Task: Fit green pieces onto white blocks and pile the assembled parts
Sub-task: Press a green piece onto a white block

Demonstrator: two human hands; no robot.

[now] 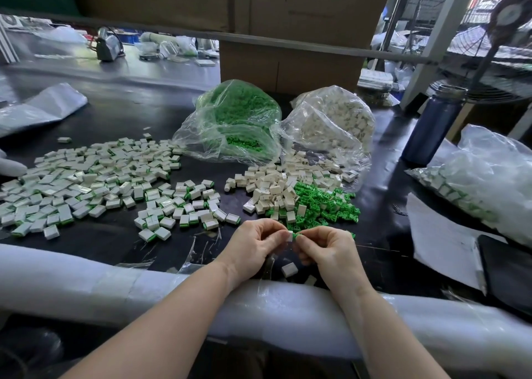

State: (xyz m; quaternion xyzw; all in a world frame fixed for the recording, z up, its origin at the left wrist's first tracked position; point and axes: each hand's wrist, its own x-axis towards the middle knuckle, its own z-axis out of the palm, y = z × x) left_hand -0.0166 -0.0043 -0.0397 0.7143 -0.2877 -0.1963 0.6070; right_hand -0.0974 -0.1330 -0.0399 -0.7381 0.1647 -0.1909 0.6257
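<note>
Left hand (253, 244) pinched white block (289, 235), right hand (325, 249) pinched green piece (296, 237) against it, both near surface (109, 240) front edge, assembled pile (95, 183) left, loose parts just beyond fingers.

L hand (253, 242) & R hand (325, 246) pinch white block (289, 235) w/ green piece (296, 236).
</note>
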